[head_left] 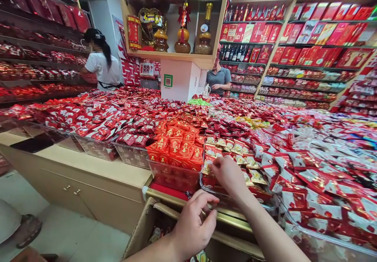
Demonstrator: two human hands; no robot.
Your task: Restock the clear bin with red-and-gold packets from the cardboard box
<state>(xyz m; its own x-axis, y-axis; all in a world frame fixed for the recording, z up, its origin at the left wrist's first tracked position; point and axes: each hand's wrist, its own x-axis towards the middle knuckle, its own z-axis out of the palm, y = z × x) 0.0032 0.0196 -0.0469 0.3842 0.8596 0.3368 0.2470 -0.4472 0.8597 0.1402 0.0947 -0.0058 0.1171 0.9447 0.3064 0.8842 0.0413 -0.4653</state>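
Observation:
My right hand (pixel 229 175) reaches over a clear plastic bin (pixel 216 189) of red, white and gold candy packets (pixel 238 147). Its fingertips are pinched together at a small wrapped candy (pixel 207 165) near the bin's left side. Lower down, my left hand (pixel 196 218) hovers above an open cardboard box (pixel 141 224), fingers curled but apart from the thumb, with nothing visible in them. More wrapped candies (pixel 202 256) lie inside the box, partly hidden by my left forearm. Left of the bin stands another clear bin (pixel 173 175) heaped with red packets with gold lettering (pixel 176 144).
Clear bins of candy cover the counter (pixel 129 171); a dark flat object (pixel 32 145) lies on its left ledge. A white pillar (pixel 175 81) rises behind under a display cabinet (pixel 173 54). One person (pixel 103 63) stands at the left shelves, another (pixel 218 79) behind the counter.

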